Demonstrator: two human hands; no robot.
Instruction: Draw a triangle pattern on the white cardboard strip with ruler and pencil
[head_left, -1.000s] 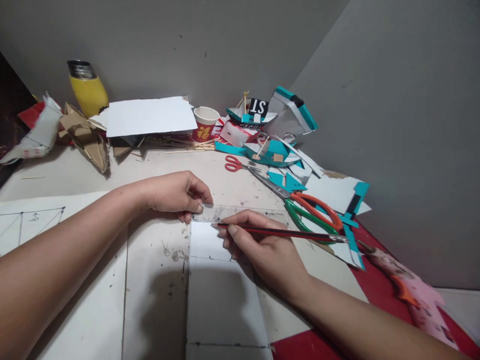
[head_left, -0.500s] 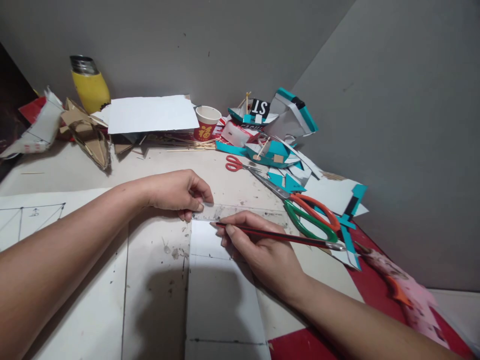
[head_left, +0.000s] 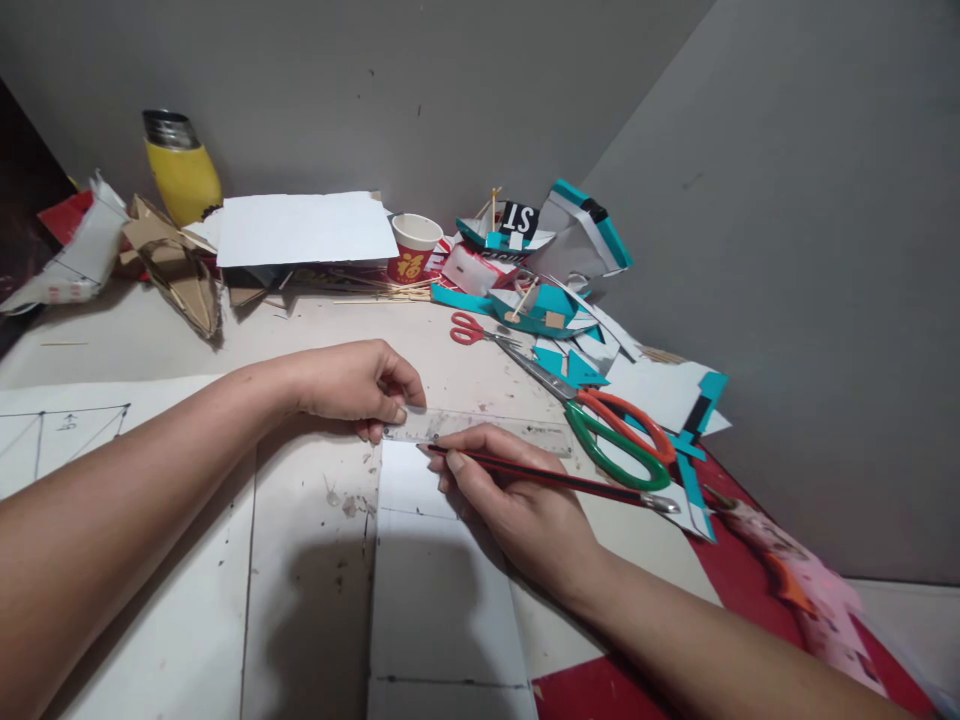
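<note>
A clear ruler (head_left: 480, 428) lies across the far end of a white strip of paper or card (head_left: 442, 610) that has pencil lines drawn across it. My left hand (head_left: 367, 385) pinches the ruler's left end, thumb and curled fingers closed on it. In my right hand (head_left: 517, 500) is a red and black pencil (head_left: 555, 472), gripped in a writing hold. Its tip meets or hovers just over the strip near the ruler's lower edge; contact is too fine to tell. Some of the right fingers are hidden under the hand.
Green and orange-handled scissors (head_left: 622, 440) lie right of the ruler, small red-handled scissors (head_left: 469, 328) beyond it. Paper boats (head_left: 540, 305), a red cup (head_left: 414, 250) and a yellow bottle (head_left: 182, 175) line the back. A sheet with drawn lines (head_left: 75, 440) lies at left.
The pencil tip and right hand have shifted very slightly left. My left hand keeps its place on the ruler.
</note>
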